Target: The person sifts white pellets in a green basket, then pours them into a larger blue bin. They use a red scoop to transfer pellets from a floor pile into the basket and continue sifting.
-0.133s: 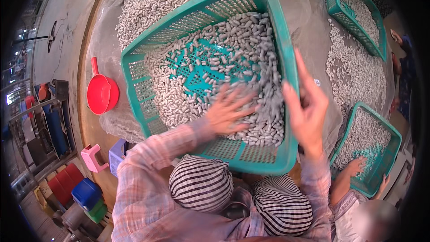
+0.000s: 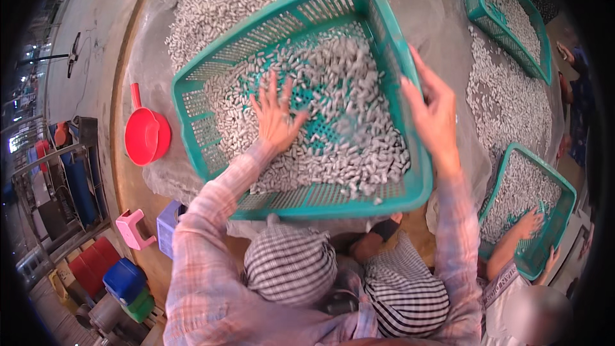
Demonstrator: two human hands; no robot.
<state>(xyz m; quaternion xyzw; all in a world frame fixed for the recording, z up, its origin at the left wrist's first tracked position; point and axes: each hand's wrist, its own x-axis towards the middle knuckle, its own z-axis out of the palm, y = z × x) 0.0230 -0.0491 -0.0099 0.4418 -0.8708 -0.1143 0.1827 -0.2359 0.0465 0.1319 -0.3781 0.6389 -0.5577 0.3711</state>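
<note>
A large green plastic basket (image 2: 419,166) with slotted walls is in front of me, tilted a little. Many small pale grey, capsule-shaped pieces (image 2: 346,77) lie in it, some blurred by motion on the right side. My left hand (image 2: 277,118), fingers spread, rests on or just over the pieces left of the middle, where the perforated green bottom shows through. At the right wall, my right hand (image 2: 435,109) grips the rim, thumb on the inner side and fingers outside, partly hidden.
Behind the basket lies a heap of the same pieces (image 2: 221,3) on clear plastic sheeting. A red dipper (image 2: 147,136) sits to the left, near pink and purple stools (image 2: 136,227). At right, a co-worker's hand (image 2: 528,223) works in another green basket (image 2: 567,208).
My left hand has moved left and away from me, across the pieces. The basket's near edge has shifted away from me, and the pieces on its right side have slid about.
</note>
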